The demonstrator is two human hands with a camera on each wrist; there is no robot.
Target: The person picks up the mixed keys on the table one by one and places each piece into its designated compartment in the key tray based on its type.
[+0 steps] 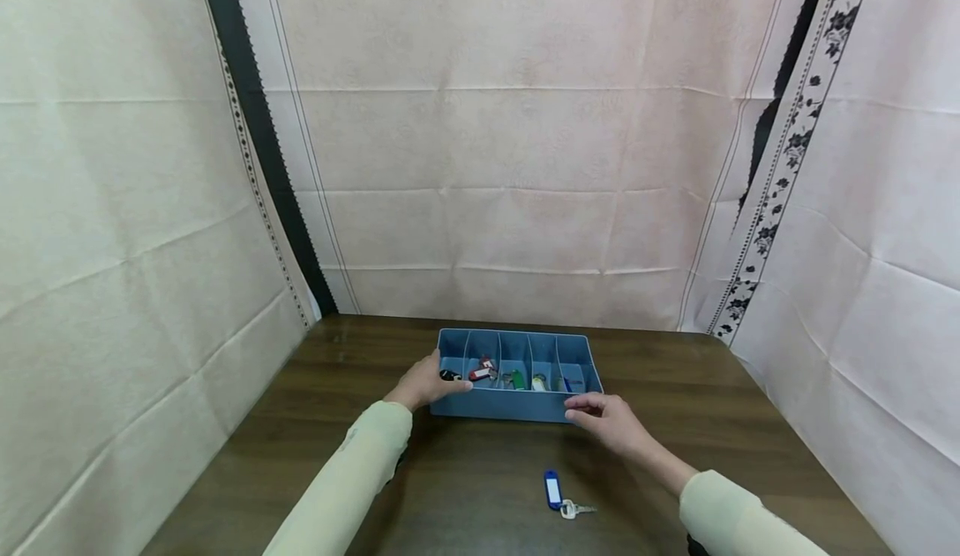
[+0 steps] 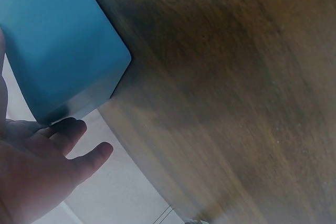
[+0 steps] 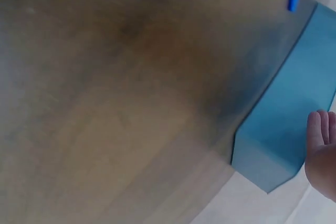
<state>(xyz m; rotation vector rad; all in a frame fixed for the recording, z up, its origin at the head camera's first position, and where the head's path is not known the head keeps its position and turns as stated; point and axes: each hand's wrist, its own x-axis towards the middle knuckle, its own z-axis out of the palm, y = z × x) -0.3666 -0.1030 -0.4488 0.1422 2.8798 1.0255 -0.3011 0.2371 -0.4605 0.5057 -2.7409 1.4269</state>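
A blue divided box (image 1: 498, 406) stands on the table with its row of compartments facing up. My left hand (image 1: 425, 383) holds its front left corner, thumb across the front rim and fingers along the left end. In the left wrist view, fingers (image 2: 97, 157) show beside the end wall. My right hand (image 1: 611, 423) is at the front right corner, fingers lightly bent; contact is hard to tell. Nothing shows in its grasp. Nearer me, a key (image 1: 570, 509) with a blue key tag (image 1: 552, 489) lies on the table.
Inside the compartments are red key tags (image 1: 482, 370), a green key tag (image 1: 517, 380), a black item (image 1: 448, 375), a whitish tag (image 1: 538, 383) and a blue item (image 1: 567, 385). Pale cloth (image 1: 480, 164) hangs behind and beside the brown wooden table (image 1: 360, 364).
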